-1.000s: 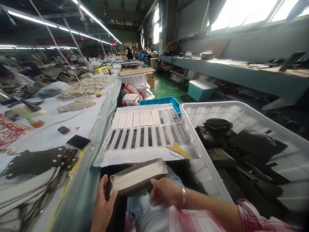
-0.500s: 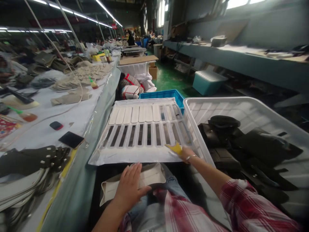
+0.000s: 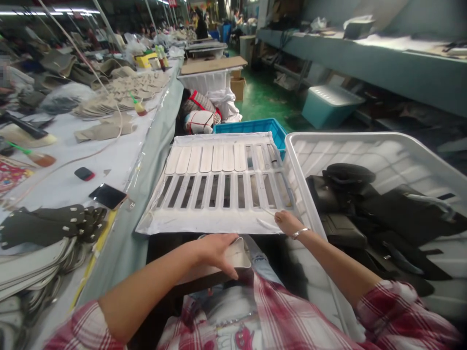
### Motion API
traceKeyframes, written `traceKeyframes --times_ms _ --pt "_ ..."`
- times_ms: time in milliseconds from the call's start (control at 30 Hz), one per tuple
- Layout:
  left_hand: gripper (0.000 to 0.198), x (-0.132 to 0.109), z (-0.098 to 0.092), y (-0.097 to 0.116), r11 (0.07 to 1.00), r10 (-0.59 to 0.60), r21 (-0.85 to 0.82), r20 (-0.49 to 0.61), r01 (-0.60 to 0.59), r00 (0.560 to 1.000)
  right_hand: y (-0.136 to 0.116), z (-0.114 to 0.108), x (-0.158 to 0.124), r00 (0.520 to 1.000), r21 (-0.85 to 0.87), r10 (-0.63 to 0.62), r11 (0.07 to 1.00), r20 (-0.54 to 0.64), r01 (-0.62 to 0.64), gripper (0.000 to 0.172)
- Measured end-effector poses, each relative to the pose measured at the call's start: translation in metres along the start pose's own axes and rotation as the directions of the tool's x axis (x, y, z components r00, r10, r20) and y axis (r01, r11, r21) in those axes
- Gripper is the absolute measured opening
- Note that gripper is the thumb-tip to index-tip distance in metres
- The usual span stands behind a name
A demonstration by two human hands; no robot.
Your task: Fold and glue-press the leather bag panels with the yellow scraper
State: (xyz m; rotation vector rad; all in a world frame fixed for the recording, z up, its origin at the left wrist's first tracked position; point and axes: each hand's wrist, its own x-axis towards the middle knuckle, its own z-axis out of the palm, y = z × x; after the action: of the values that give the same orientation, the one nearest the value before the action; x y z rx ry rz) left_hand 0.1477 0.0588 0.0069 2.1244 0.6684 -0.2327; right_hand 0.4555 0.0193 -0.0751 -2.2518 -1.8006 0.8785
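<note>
On my lap lies an off-white leather piece with a dark edge, its corner curled. My left hand reaches across it, thumb on the near side and fingers on the far side, gripping it; much of the piece is hidden beneath the hand and forearm. My right hand is closed at the near right edge of a white slotted rack. Between its fingers is a thin, flat yellow scraper, now seen almost edge-on. Several white strips lie across the rack's far row.
At right stands a large white bin with dark leather bags. A blue crate sits behind the rack. The left table holds a phone, stacked leather pieces and glue bottles.
My left hand has moved right along the leather piece, from lying flat to gripping it. My right hand has turned the scraper edge-on. The view has tilted down.
</note>
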Motion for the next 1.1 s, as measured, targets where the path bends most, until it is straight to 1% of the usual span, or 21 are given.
traceKeyframes --times_ms 67,133,233,267,300,333,367,400,467,533,600,700,733,800,867,967,1033,1067,1100 --pt "0.088 0.008 -0.01 -0.003 0.993 0.048 -0.111 0.123 -0.034 0.991 -0.012 -0.007 -0.02 0.993 0.025 -0.116 0.993 0.025 0.115 0.028" --pt "0.088 0.015 -0.017 -0.005 0.975 0.108 -0.212 0.205 -0.063 0.973 -0.026 -0.015 -0.039 0.965 0.067 -0.245 0.969 0.093 0.24 0.046" --pt "0.084 0.024 -0.02 -0.007 0.95 0.159 -0.304 0.262 -0.075 0.952 -0.048 -0.026 -0.056 0.883 0.159 -0.403 0.914 0.242 0.374 0.07" --pt "0.083 0.026 -0.02 -0.009 0.945 0.165 -0.319 0.264 -0.076 0.95 -0.055 -0.028 -0.057 0.855 0.182 -0.431 0.901 0.287 0.393 0.071" --pt "0.082 0.027 -0.02 -0.011 0.941 0.166 -0.329 0.257 -0.075 0.952 -0.062 -0.029 -0.056 0.841 0.185 -0.439 0.898 0.316 0.399 0.065" --pt "0.082 0.029 -0.021 -0.013 0.938 0.162 -0.34 0.242 -0.073 0.956 -0.069 -0.028 -0.053 0.845 0.164 -0.426 0.905 0.323 0.394 0.054" --pt "0.082 0.03 -0.021 -0.016 0.932 0.16 -0.356 0.235 -0.068 0.959 -0.076 -0.026 -0.049 0.865 0.119 -0.398 0.917 0.305 0.38 0.045" --pt "0.081 0.031 -0.021 -0.02 0.921 0.163 -0.385 0.243 -0.059 0.956 -0.084 -0.022 -0.045 0.894 0.057 -0.362 0.931 0.265 0.36 0.045" --pt "0.076 0.035 -0.02 -0.027 0.881 0.2 -0.471 0.29 -0.042 0.936 -0.097 -0.014 -0.037 0.939 -0.073 -0.304 0.945 0.163 0.319 0.052" --pt "0.072 0.038 -0.018 -0.034 0.827 0.261 -0.561 0.339 -0.028 0.904 -0.108 -0.007 -0.03 0.946 -0.155 -0.304 0.935 0.109 0.318 0.052" --pt "0.069 0.04 -0.015 -0.041 0.762 0.296 -0.648 0.349 0.001 0.889 -0.114 -0.003 -0.025 0.935 -0.191 -0.337 0.916 0.113 0.353 0.05" --pt "0.063 0.041 -0.011 -0.048 0.668 0.277 -0.739 0.357 0.089 0.892 -0.117 -0.003 -0.017 0.907 -0.188 -0.392 0.89 0.151 0.416 0.05" --pt "0.062 0.04 -0.01 -0.049 0.652 0.259 -0.749 0.365 0.117 0.894 -0.118 -0.004 -0.015 0.899 -0.176 -0.408 0.884 0.16 0.432 0.05" --pt "0.061 0.04 -0.01 -0.052 0.665 0.232 -0.731 0.394 0.15 0.889 -0.121 -0.007 -0.01 0.886 -0.16 -0.426 0.877 0.18 0.454 0.049" --pt "0.062 0.04 -0.012 -0.054 0.686 0.238 -0.711 0.421 0.155 0.876 -0.126 -0.01 -0.007 0.869 -0.183 -0.443 0.856 0.22 0.483 0.049" --pt "0.067 0.043 -0.011 -0.058 0.66 0.311 -0.742 0.409 0.115 0.858 -0.132 -0.013 -0.004 0.846 -0.26 -0.455 0.812 0.279 0.523 0.048" --pt "0.075 0.044 -0.008 -0.063 0.631 0.362 -0.772 0.379 0.075 0.852 -0.133 -0.013 -0.004 0.84 -0.285 -0.465 0.796 0.28 0.535 0.047" --pt "0.077 0.044 -0.006 -0.066 0.617 0.366 -0.784 0.367 0.072 0.855 -0.133 -0.012 -0.004 0.839 -0.282 -0.474 0.794 0.266 0.538 0.046" --pt "0.076 0.044 -0.004 -0.069 0.602 0.346 -0.794 0.359 0.089 0.867 -0.132 -0.011 -0.003 0.836 -0.276 -0.488 0.792 0.251 0.545 0.045"
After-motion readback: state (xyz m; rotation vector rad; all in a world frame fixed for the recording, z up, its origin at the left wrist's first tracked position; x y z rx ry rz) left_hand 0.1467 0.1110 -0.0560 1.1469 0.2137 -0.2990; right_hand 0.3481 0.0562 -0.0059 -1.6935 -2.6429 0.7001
